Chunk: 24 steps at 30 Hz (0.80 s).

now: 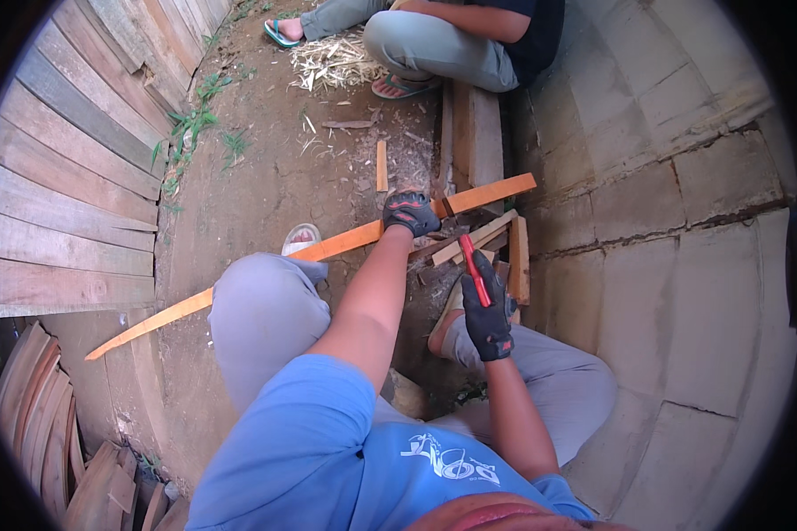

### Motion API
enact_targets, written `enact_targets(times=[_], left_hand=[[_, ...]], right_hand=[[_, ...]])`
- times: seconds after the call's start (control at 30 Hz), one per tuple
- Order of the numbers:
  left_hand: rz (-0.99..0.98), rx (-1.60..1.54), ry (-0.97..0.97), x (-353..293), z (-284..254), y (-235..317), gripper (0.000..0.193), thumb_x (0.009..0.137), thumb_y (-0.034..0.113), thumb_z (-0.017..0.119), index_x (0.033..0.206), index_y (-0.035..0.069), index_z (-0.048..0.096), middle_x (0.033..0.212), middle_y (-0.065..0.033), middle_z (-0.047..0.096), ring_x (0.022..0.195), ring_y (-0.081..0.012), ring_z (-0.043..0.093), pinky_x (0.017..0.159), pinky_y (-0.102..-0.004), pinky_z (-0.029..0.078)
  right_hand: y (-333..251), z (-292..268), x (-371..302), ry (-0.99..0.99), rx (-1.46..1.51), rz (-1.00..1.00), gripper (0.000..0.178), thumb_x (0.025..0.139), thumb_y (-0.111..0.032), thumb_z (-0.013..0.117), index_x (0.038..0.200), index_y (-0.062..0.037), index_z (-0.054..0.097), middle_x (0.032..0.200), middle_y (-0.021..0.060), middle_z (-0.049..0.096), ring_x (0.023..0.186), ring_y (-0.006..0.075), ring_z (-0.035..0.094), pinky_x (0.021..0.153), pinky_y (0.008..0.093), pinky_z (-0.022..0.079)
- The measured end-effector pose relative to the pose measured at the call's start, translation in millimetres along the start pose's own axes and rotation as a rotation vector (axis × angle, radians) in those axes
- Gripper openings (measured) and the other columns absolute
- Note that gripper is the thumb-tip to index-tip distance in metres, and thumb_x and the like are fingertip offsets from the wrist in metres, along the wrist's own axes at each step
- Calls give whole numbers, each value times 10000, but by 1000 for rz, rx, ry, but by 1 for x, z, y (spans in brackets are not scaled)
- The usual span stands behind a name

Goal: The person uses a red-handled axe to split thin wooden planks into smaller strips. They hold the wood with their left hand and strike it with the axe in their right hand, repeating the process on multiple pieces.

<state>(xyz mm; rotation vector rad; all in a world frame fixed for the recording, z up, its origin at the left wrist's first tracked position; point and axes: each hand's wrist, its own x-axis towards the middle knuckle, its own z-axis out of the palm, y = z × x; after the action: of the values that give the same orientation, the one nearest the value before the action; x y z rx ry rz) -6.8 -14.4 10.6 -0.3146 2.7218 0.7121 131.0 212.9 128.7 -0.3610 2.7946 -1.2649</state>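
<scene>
Head view: the black-gloved left hand [411,213] held a long orange wooden strip [345,242]; toward five o'clock, the right hand [489,324] gripped a slim red tool [474,270].

Blue short-sleeved shirt [305,434] with white print [447,462], grey trousers [261,323], pale footwear [302,235], black red-marked gloves [409,212] on both hands [489,326]

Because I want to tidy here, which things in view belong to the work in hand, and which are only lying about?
In use:
long wooden strip, held by the left hand
red tool, in the right hand

Apparently just lying about:
pale shavings
short wood piece on the ground
boards at lower left
</scene>
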Motion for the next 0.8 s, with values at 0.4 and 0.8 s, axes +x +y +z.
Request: enact_targets(times=[0.4,0.8], left_hand=[[50,-3,159,-16,9,9,402,817,344,739,1139,116,811,1138,-174,801,1093,-324,772,993,-455,588],[161,131,448,-34,54,10,198,915,229,649,1043,120,754,999,-121,758,968,-310,738,870,-461,527]], right_hand=[[18,0,-16,-53,-79,154,514,1046,-291,679,1523,-113,618,1450,198,687,1327,401,663,1088,477,529],[-38,-18,13,-32,-118,74,507,1030,-225,683,1515,-86,627,1419,209,703,1313,384,676,1079,445,535]])
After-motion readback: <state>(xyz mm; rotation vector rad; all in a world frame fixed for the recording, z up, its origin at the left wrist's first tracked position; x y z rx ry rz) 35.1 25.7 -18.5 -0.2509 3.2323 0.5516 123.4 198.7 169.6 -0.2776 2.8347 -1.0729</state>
